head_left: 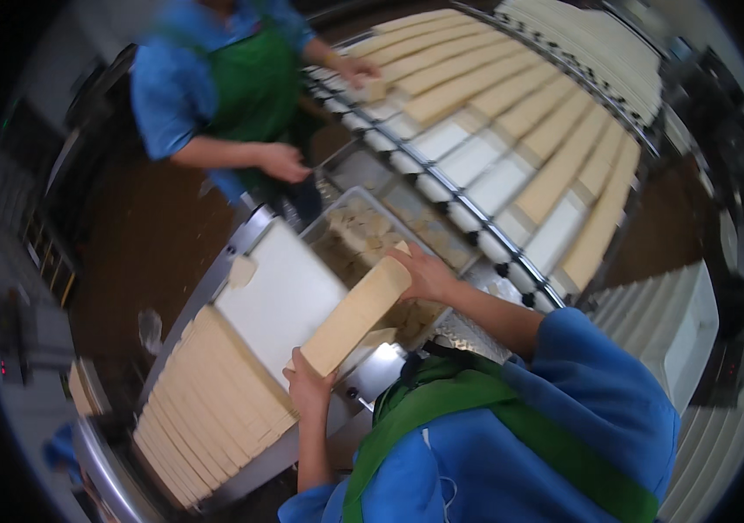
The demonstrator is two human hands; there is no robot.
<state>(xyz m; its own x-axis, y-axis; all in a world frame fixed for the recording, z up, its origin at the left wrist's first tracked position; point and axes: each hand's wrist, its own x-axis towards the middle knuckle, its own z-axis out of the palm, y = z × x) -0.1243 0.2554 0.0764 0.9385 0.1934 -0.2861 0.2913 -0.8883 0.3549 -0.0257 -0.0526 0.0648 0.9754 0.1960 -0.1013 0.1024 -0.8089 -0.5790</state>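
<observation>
Partly beneath held block [357, 311]: tub [389, 214], broken pieces [361, 225] inside.

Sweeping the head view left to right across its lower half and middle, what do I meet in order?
Row of pale slabs → left hand → pale block → right hand → white ribbed stack.

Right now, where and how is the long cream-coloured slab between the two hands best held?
Probably by both short ends of the long cream-coloured slab, coming from opposite sides: the left hand at the lower-left end, the right hand at the upper-right. It is long and narrow and slants across the view, so gripping both ends should support it evenly.
</observation>
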